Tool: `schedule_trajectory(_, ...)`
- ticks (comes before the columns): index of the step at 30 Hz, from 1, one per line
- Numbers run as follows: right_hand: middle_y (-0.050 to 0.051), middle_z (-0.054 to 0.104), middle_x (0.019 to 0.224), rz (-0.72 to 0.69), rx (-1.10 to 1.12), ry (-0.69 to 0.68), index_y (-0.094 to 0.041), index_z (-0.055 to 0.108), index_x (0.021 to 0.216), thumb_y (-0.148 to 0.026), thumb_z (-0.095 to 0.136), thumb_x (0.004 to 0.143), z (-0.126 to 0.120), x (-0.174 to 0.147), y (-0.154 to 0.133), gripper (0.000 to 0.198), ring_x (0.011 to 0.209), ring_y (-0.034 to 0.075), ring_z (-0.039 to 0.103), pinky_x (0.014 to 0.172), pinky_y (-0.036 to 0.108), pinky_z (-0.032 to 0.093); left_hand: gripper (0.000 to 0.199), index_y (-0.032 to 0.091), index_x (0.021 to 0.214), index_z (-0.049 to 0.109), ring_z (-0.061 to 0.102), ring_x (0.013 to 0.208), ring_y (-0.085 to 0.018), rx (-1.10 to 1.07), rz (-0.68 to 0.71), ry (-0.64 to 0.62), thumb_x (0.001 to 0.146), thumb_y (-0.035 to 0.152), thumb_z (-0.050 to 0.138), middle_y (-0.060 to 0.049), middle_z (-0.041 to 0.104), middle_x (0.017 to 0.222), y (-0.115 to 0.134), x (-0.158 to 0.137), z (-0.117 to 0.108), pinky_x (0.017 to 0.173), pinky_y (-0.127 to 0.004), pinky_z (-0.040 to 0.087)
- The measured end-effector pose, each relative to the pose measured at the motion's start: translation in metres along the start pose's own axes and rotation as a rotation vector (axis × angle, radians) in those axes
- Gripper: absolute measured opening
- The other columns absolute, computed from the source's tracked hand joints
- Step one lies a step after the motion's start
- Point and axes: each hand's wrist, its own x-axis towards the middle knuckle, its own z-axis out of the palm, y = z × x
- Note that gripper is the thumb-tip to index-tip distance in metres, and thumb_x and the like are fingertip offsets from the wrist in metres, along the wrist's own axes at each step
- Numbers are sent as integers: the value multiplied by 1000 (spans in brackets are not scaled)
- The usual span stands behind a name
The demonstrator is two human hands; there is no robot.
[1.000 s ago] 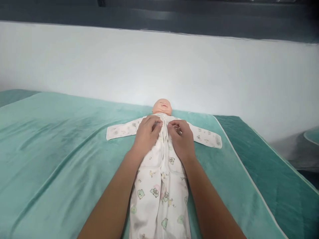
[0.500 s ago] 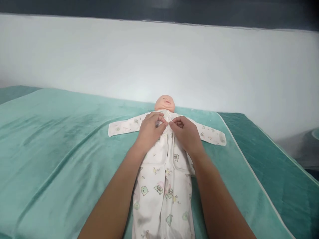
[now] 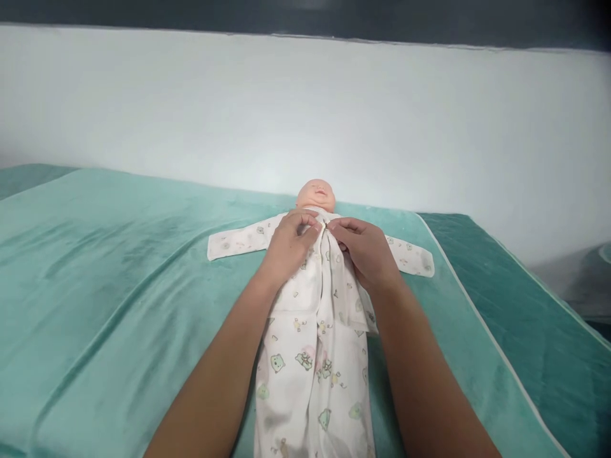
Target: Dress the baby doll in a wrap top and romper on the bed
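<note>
A baby doll (image 3: 316, 193) lies on its back, dressed in a white printed baby shirt (image 3: 300, 286) and matching printed pants (image 3: 312, 388). Its sleeves stretch out to both sides. My left hand (image 3: 293, 242) pinches the left edge of the shirt's front opening just below the doll's neck. Close beside it, my right hand (image 3: 360, 245) grips the other front edge between thumb and fingers and lifts the cloth a little. My fingers hide the fastening at the chest. Lower down, the front edges lie loosely side by side.
A light green blanket (image 3: 133, 305) spreads under the doll, with a long crease on the left. Darker green bedding (image 3: 525, 305) shows on the right. A white wall (image 3: 238, 108) rises directly behind the doll's head.
My right hand has shifted slightly up and to the right, drawing the right front of the shirt up into folds. My left hand stays nearly in place.
</note>
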Motion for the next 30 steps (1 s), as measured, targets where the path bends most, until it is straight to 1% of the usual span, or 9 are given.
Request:
schedule_trajectory(4,-5,51,60,12,74,-21,-20,69,82,-39,73,71,0,-2,4,22,54,9,41,51,24,34,10,21,78,61,57,116,-20,70,16,49,86,23,55,-4,65,118,1,-1,6,105,-39,40)
schedule_trajectory(7,-3,59,67,-8,10,6,-20,70,85,-40,75,69,0,-4,4,26,58,11,49,56,25,40,12,21,79,62,56,118,-21,63,0,35,87,25,55,-4,65,119,0,-1,6,106,-39,40)
schedule_trajectory(10,0,66,79,-66,-70,32,-20,71,87,-39,78,67,3,-7,2,28,71,13,58,67,26,46,13,21,79,65,56,121,-21,30,-35,11,87,27,57,-4,65,124,0,-1,4,105,-39,41)
schedule_trajectory(13,1,67,83,-112,-184,44,-19,69,89,-36,77,68,6,-9,0,28,76,14,60,72,27,48,14,21,75,67,54,124,-22,12,-55,-10,86,25,60,-3,66,126,1,-2,1,108,-39,39)
schedule_trajectory(19,-1,65,77,-210,-456,71,-19,64,92,-28,68,73,10,-14,-1,21,68,13,58,69,29,48,26,21,71,69,56,123,-23,-4,-52,-48,90,33,56,-4,65,126,3,-3,-2,111,-40,38)
schedule_trajectory(21,-1,65,75,-258,-522,73,-20,64,92,-26,64,76,11,-14,-1,18,67,13,59,68,28,47,24,21,72,70,56,123,-24,9,-68,-51,88,35,59,-3,64,127,4,-4,-1,110,-40,38)
schedule_trajectory(24,-2,64,72,-304,-581,54,-21,65,95,-24,59,78,12,-14,0,18,66,14,58,68,28,47,18,23,70,70,57,121,-24,18,-98,-39,84,30,61,-1,63,128,6,-4,0,110,-40,39)
schedule_trajectory(27,-1,65,76,-281,-608,32,-22,62,103,-24,59,78,12,-15,-1,25,68,14,59,68,29,46,17,22,67,68,56,121,-23,18,-113,-8,82,24,60,-1,64,127,7,-4,1,109,-41,40)
schedule_trajectory(30,0,64,81,-223,-692,62,-22,54,107,-28,61,77,12,-23,-8,31,69,16,59,63,29,44,9,22,71,65,56,121,-24,20,-113,15,79,21,61,-2,62,129,6,-5,0,105,-41,43)
